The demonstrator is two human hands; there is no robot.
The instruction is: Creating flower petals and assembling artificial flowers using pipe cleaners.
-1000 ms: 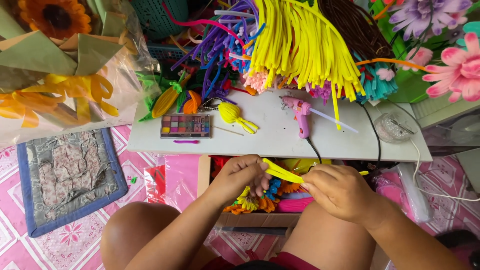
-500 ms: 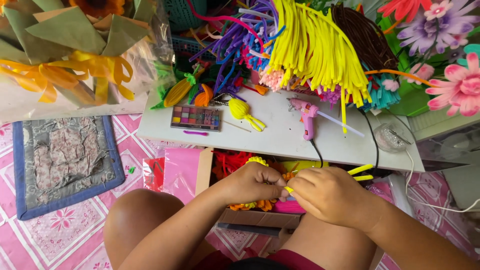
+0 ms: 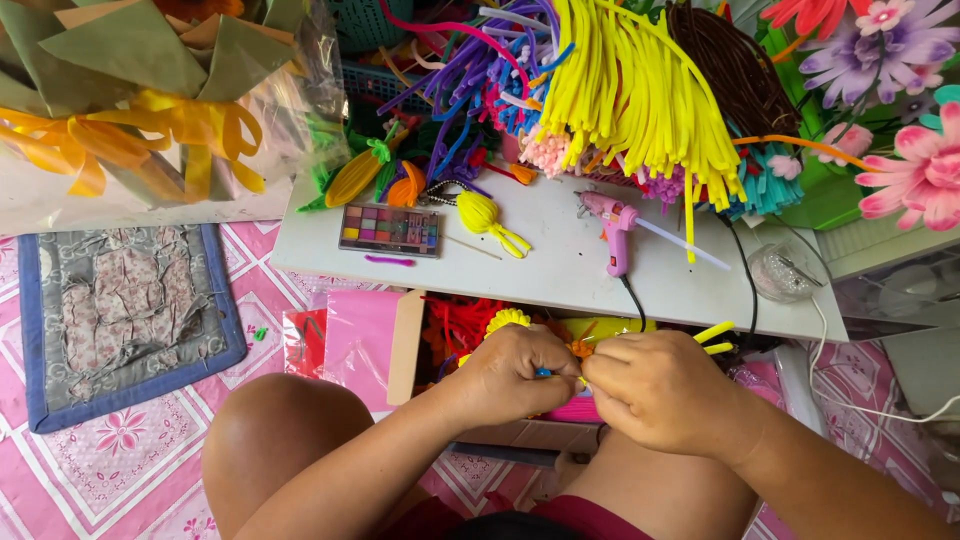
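Note:
My left hand (image 3: 515,372) and my right hand (image 3: 650,388) meet above my lap, fingers pinched together on a small pipe-cleaner piece (image 3: 580,350) with orange and yellow bits. Yellow pipe-cleaner ends (image 3: 715,335) stick out past my right hand. Below the hands lies an open box (image 3: 405,345) of red, yellow and pink craft pieces. A low white table (image 3: 560,270) stands just beyond, with a pink glue gun (image 3: 612,225), a yellow pipe-cleaner flower (image 3: 485,218) and a colour palette (image 3: 390,229) on it.
Bundles of yellow (image 3: 630,90), purple and brown pipe cleaners hang over the table's far edge. Pink and purple craft flowers (image 3: 915,175) sit at the right. A wrapped bouquet with yellow ribbon (image 3: 150,125) lies at the left above a grey cushion mat (image 3: 120,310). My knee (image 3: 285,430) is below.
The long yellow pipe cleaner held between my hands has been drawn in. Both hands have closed together over a small piece, and the view has tilted slightly.

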